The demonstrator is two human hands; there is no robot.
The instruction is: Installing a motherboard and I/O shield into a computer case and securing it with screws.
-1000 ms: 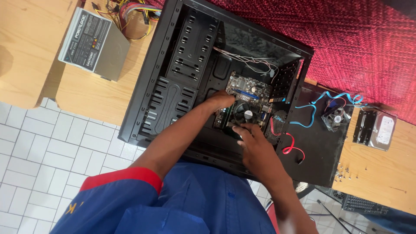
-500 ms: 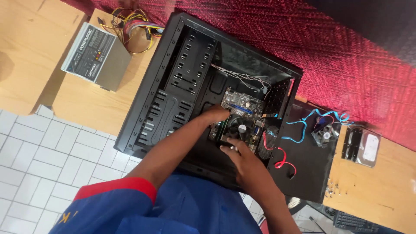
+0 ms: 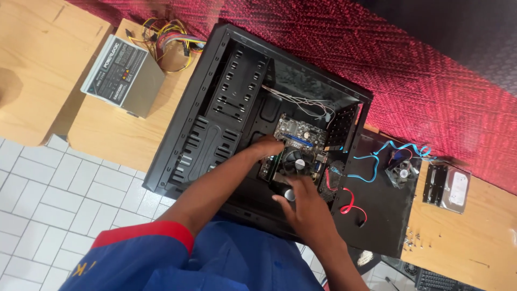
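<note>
a: compared with a second ago the left hand (image 3: 267, 146) has barely moved, fingers still pressed flat on the near edge of the circuit board (image 3: 296, 148) inside the black computer case (image 3: 215, 108). the right hand (image 3: 304, 207) has slid a bit toward the board's lower corner.

b: so they're steadying the board, not lifting it?

a: looks that way, it sits in the same spot in the case. the right hand's fingers are curled around a small dark screwdriver handle (image 3: 289, 193), tip pointing at the board's lower edge, just below the round fan (image 3: 295, 160).

b: and the left, holding anything?

a: nope, it's flat and mostly open, just touching. a grey power supply (image 3: 121, 75) sits well apart on the wooden table (image 3: 107, 134), a hard drive (image 3: 449, 188) off to the right.
</note>
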